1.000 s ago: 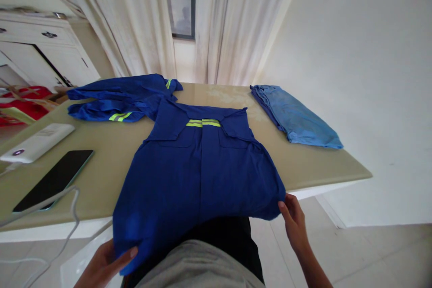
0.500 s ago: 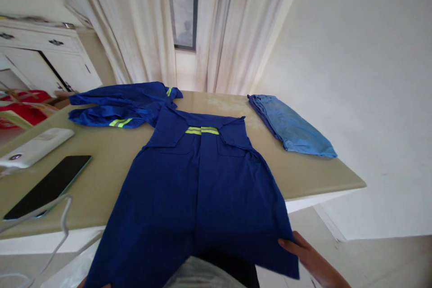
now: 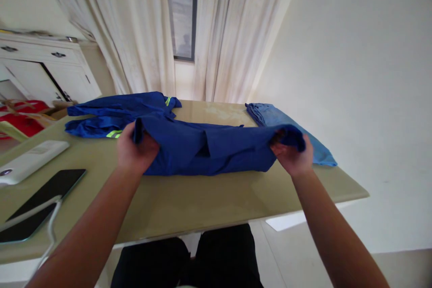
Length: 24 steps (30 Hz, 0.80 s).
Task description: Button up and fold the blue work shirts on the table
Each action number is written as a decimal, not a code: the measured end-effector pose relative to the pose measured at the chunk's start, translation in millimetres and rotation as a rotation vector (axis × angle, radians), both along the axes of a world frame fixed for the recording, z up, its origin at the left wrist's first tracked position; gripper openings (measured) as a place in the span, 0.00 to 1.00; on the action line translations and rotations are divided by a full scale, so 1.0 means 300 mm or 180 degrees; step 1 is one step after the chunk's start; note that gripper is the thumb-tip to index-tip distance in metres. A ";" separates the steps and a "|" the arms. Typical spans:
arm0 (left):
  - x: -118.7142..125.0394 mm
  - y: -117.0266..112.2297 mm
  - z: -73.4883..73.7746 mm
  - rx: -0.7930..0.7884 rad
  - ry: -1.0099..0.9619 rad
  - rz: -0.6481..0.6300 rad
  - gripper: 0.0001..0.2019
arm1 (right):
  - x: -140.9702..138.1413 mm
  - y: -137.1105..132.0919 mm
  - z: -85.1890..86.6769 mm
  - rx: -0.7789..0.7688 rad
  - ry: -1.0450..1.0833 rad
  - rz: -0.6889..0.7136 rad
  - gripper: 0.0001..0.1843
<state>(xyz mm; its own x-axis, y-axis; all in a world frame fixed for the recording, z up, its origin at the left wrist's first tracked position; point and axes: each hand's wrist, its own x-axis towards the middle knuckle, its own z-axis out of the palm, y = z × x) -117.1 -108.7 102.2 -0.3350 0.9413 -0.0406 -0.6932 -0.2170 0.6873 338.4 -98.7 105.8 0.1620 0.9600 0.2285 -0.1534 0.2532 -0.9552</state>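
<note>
A dark blue work jacket [image 3: 216, 153] lies partly on the table, its lower part folded up and over toward the far side. My left hand [image 3: 137, 150] is closed on the left end of the folded edge. At the right end, my right hand [image 3: 295, 155] grips the same edge, with the cloth curling over its fingers. The jacket's yellow-green chest stripe is hidden under the fold. Behind and to the left lies another blue garment [image 3: 124, 105] with reflective stripes. A light blue folded garment [image 3: 286, 123] rests beyond my right hand.
On the left of the pale table [image 3: 202, 207] are a black phone [image 3: 43, 198], a white device [image 3: 33, 159] and a white cable [image 3: 52, 225]. Cream curtains [image 3: 135, 31] hang behind the table, and a wall [image 3: 364, 99] rises on the right.
Both hands have moved from the near hem, below the table's edge, up over the table. The jacket's lower half has come up with them and now covers its upper half.
</note>
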 end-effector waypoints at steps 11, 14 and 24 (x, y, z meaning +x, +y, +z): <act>-0.222 0.007 -0.281 -0.0942 0.4742 0.0370 0.39 | 0.046 0.185 -0.315 -0.0422 -0.2864 -0.1104 0.32; -0.258 -0.078 -0.362 -0.1271 0.5544 0.0398 0.39 | 0.058 0.123 -0.385 -0.0607 -0.3126 -0.0966 0.32; -0.427 -0.308 -0.313 -0.1072 0.4729 -0.0752 0.27 | 0.154 -0.148 -0.257 -0.1282 -0.2165 0.1477 0.45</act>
